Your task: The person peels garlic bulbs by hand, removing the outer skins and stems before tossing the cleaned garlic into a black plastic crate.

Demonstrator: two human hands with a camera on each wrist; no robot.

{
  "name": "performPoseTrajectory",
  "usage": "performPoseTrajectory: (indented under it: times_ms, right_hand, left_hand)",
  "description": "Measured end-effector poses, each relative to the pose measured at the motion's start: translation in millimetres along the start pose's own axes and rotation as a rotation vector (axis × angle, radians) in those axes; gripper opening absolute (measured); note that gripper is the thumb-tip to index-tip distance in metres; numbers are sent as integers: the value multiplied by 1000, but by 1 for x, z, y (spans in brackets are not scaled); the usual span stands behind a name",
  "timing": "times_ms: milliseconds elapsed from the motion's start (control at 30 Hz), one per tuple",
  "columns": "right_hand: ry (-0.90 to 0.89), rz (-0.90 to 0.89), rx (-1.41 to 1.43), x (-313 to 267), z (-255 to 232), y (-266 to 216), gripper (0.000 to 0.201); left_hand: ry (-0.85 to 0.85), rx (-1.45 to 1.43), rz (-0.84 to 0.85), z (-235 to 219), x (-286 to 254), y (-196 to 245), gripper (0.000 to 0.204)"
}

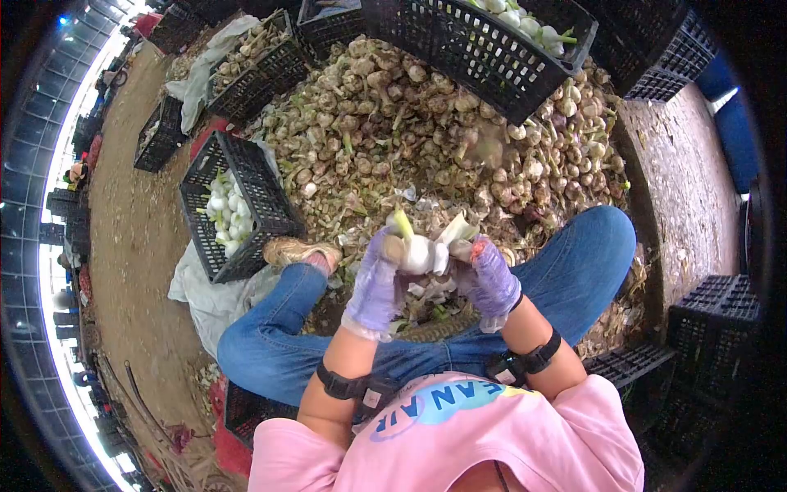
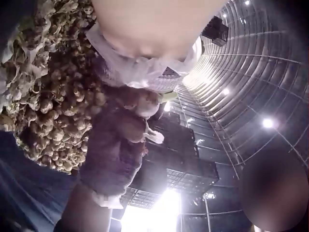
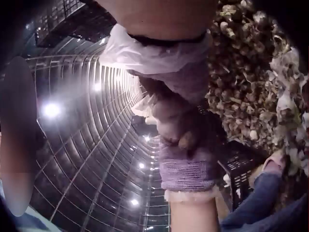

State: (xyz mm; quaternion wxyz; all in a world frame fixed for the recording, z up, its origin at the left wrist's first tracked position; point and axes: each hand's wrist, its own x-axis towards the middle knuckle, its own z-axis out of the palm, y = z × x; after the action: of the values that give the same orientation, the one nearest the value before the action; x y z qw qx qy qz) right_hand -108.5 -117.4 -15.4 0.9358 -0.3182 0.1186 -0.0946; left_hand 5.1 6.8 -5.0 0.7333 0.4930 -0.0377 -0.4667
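Observation:
A white garlic bulb [image 1: 418, 252] with a green stem and loose papery skin is held between both gloved hands over my lap. My left hand [image 1: 379, 275], in a purple glove, grips its left side. At the bulb's right side my right hand [image 1: 487, 275], also gloved purple, pinches the peeling skin. In the left wrist view the bulb [image 2: 147, 107] shows pale beside the opposite glove [image 2: 113, 154]. From the right wrist camera the fingers [image 3: 176, 125] curl round the bulb, with the other glove [image 3: 186, 171] beyond.
A big heap of unpeeled garlic [image 1: 426, 123] lies ahead of my knees. A black crate [image 1: 234, 205] of peeled white bulbs stands at the left, another crate [image 1: 492, 41] at the top. More empty crates [image 1: 709, 316] stand right. Peelings litter the ground.

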Motion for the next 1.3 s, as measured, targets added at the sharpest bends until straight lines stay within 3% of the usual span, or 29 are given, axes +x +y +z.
performPoseTrajectory:
  times_ms: [67,133,167,233,300,333,433,500,533,567,600,633,700,767,800,833,900,967,1033,1100,1167,1233,1300]
  right_hand:
    - [75,-51,-118,0,2,-5,62]
    - [-117,93,278,1,-10,-7,59]
    - [-118,93,278,-1,-9,-6,59]
    - [82,111,323,-5,3,-11,60]
    - [55,87,263,-7,5,-13,66]
    - [52,84,190,-10,12,-19,68]
    - [12,103,150,-5,10,-24,69]
    - [110,-112,207,3,1,-28,30]
    - [215,-186,193,3,9,-41,26]
    - [215,-186,194,12,2,-42,26]
    - [234,-366,131,21,-5,-45,28]
    - [253,-548,65,25,-7,-46,30]
    - [257,-638,75,20,-8,-46,40]
    - [217,-480,-264,17,-13,-39,46]
    - [162,-356,-592,13,-14,-36,46]
    - [162,-356,-593,9,-12,-31,46]
    - [75,-191,-762,5,-1,-21,41]
    - [56,-154,-847,11,-18,-2,41]
    - [35,-120,-931,17,-26,2,40]
    - [1,-132,-977,21,-28,-1,39]
    - [28,-175,-986,31,-35,6,39]
    - [100,301,-811,40,-34,2,42]
    - [83,241,-949,48,-44,3,42]
  left_hand:
    - [-44,218,205,10,-9,5,60]
    - [-132,158,115,13,-12,23,62]
    - [-221,96,28,13,-13,30,64]
    - [-234,130,58,9,-13,34,58]
    - [-30,482,250,-4,-9,31,48]
    - [90,512,172,-5,-10,34,39]
    - [82,313,131,-15,-11,31,25]
    - [3,192,206,-19,-14,31,20]
    - [-17,315,283,-23,-13,30,18]
    - [-40,438,361,-25,-13,30,16]
    - [-39,440,361,-24,-16,30,16]
    - [-49,339,321,-23,-20,30,15]
    - [-58,237,278,-22,-23,28,13]
    - [6,85,318,-22,-22,25,9]
    - [7,84,317,-23,-20,24,9]
    - [-7,74,363,-25,-17,22,9]
    - [-17,64,406,-26,-13,24,9]
    - [95,156,420,-33,-6,40,11]
    - [317,477,669,-69,11,66,14]
    - [528,472,1038,-86,24,96,23]
    - [1020,880,1104,-106,39,122,23]
    - [957,909,1102,-116,70,119,27]
    - [771,1053,806,-100,109,101,29]
